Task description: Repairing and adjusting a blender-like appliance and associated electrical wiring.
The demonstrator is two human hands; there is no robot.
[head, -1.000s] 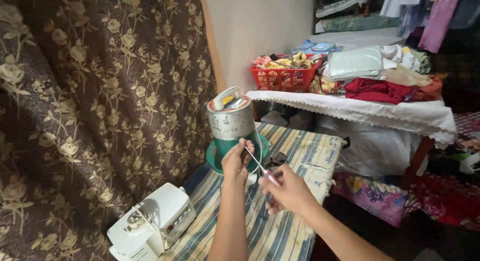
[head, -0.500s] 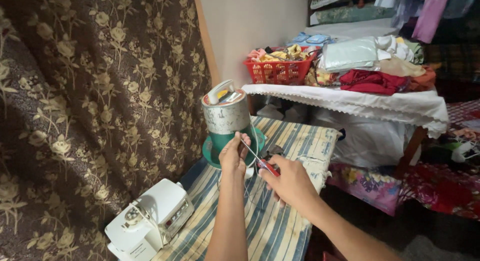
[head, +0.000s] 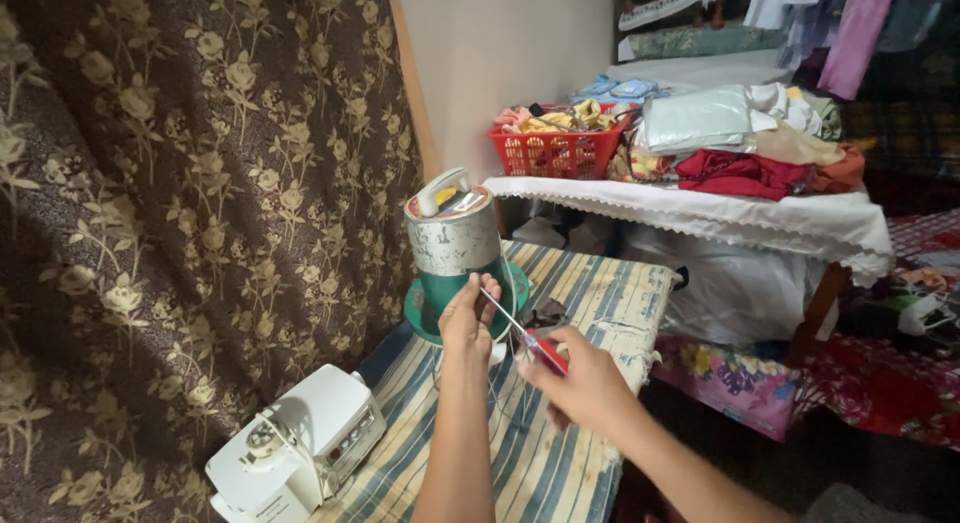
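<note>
Right hand (head: 585,388) grips a red-handled screwdriver (head: 545,351); left hand (head: 468,318) pinches its thin shaft tip.
Head view: both hands meet just before a grey-green cylindrical tin (head: 455,251) on the striped cloth (head: 560,463); a white sewing machine (head: 298,453) sits nearer.

A low table (head: 600,303) covered in striped cloth is carrying a white sewing machine (head: 300,453) at its near end and a green-based metal canister (head: 455,253) at the far end, while behind it a white-clothed table (head: 700,208) is bearing a red basket (head: 555,151) and folded clothes (head: 740,143).
</note>
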